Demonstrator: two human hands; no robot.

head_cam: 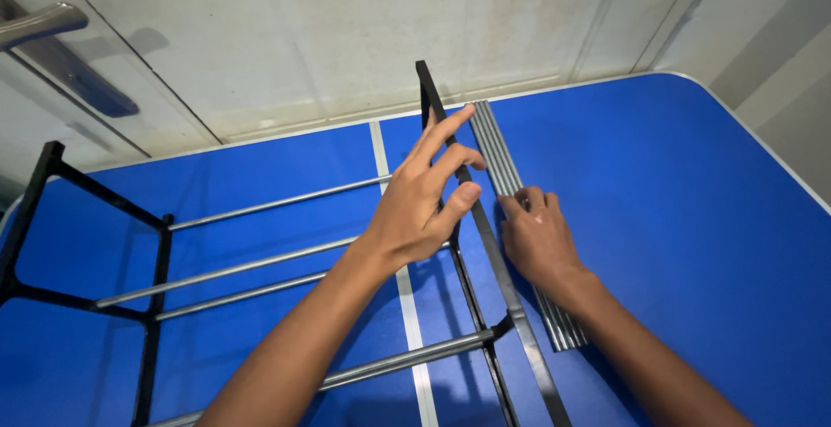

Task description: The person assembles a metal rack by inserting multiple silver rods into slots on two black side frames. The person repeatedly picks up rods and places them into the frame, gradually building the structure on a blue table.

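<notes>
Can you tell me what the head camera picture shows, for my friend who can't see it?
Two bare hands work on a blue table: the left hand rests on a black rack side frame, and the right hand lies on a bundle of loose silver rods. Silver rods join that frame to another black frame on the left.

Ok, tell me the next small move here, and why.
Probably pinch one rod off the bundle of metal rods with the right hand: its fingers already rest on the bundle lying flat on the blue table, while the left hand steadies the black side frame.
</notes>
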